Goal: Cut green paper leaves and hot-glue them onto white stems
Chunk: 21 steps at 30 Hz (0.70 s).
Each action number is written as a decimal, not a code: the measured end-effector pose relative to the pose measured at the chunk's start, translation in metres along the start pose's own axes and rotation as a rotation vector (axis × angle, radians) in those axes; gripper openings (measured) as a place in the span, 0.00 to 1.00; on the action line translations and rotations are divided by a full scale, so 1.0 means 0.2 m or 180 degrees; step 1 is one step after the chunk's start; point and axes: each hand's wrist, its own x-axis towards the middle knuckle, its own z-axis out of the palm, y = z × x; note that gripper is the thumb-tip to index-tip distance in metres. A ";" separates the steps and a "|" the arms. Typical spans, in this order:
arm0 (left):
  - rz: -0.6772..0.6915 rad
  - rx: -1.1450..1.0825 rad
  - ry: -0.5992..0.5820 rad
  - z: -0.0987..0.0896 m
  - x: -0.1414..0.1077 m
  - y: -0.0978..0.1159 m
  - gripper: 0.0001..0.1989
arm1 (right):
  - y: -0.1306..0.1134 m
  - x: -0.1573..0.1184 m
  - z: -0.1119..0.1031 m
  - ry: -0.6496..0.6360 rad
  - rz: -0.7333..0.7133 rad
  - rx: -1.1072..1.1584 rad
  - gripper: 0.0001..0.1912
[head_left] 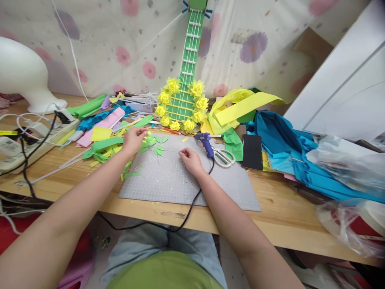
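On the wooden table (279, 212): colored paper strips (100, 126) crowd the far side, beyond a gridded gray cutting mat (168, 188).
Green ukulele model (185, 89): stands behind the mat, strung, its body ringed with yellow paper flowers (197, 88).
Left hand (134, 140): reaches to the mat's far left, thumb and fingertips drawn together at the leaves; whether one is gripped cannot be told.
Right hand (191, 161): over the mat, thumb pressed to curled fingers; anything fine between them is too small to tell.
Blue glue gun (206, 145): rests near the right hand.
White-handled scissors (224, 157): beside the gun, untouched.
Green leaf sprigs (159, 150): on the mat, between the hands and under the left fingertips. The step looks like picking or arranging sprigs; the next move seems to call for a light pinch, leaves uncrushed.
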 end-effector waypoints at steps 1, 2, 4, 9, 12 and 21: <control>-0.0050 -0.0189 0.0003 0.01 -0.01 0.00 0.08 | -0.01 0.00 0.00 -0.0016 0.0005 -0.0077 0.07; -0.0093 -0.0358 0.0017 0.01 -0.02 0.00 0.08 | -0.03 0.00 0.00 -0.0052 0.0001 -0.0190 0.07; -0.0170 -0.0610 0.0064 0.02 -0.03 0.01 0.07 | -0.07 -0.01 0.00 -0.0206 -0.0110 -0.0522 0.07; -0.0343 -0.0809 0.0098 0.02 -0.04 0.05 0.05 | -0.19 0.00 0.08 -0.0795 -0.1015 -0.1503 0.12; -0.0374 -0.0905 0.0127 0.02 -0.04 0.07 0.05 | -0.25 0.05 0.17 -0.0932 -0.1429 -0.1828 0.16; -0.0292 -0.1095 0.0190 -0.06 0.00 0.08 0.05 | -0.32 0.25 0.39 -0.0613 -0.0441 -0.1434 0.17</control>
